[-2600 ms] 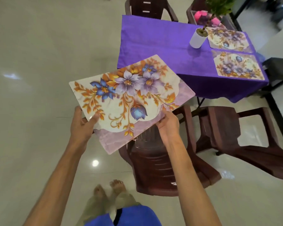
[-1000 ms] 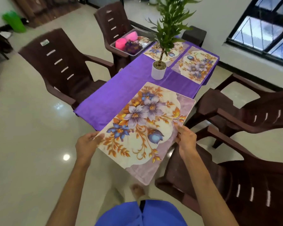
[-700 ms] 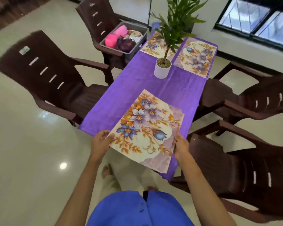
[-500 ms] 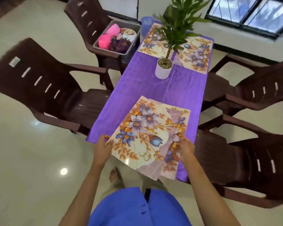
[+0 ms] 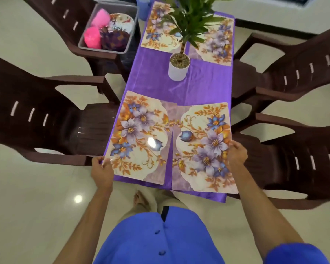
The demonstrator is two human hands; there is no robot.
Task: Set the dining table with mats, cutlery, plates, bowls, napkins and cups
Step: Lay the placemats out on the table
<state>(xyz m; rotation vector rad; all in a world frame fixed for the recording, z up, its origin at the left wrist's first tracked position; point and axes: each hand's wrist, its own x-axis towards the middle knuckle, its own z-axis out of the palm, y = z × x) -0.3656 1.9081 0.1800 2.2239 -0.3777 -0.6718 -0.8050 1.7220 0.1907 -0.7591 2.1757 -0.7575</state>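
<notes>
Pinching the near left mat (image 5: pixel 139 136) at its corner, the left hand (image 5: pixel 101 171) held it beside the near right mat (image 5: pixel 204 147), gripped by the right hand (image 5: pixel 236 154) on the purple tablecloth (image 5: pixel 189 88).

The stack that both hands carried through the air is now split into two mats lying flat side by side on the near end of the table (image 5: pixel 181 90). The left mat (image 5: pixel 139 136) sits by the left edge, the right mat (image 5: pixel 204 147) by the right edge, a thin wedge of purple cloth showing between them (half a second ago one still overlapped the other). The left hand (image 5: pixel 102 172) now pinches the left mat's near corner; the right hand (image 5: pixel 236 152) holds the right mat's outer edge. The person now stands at the table's end.
</notes>
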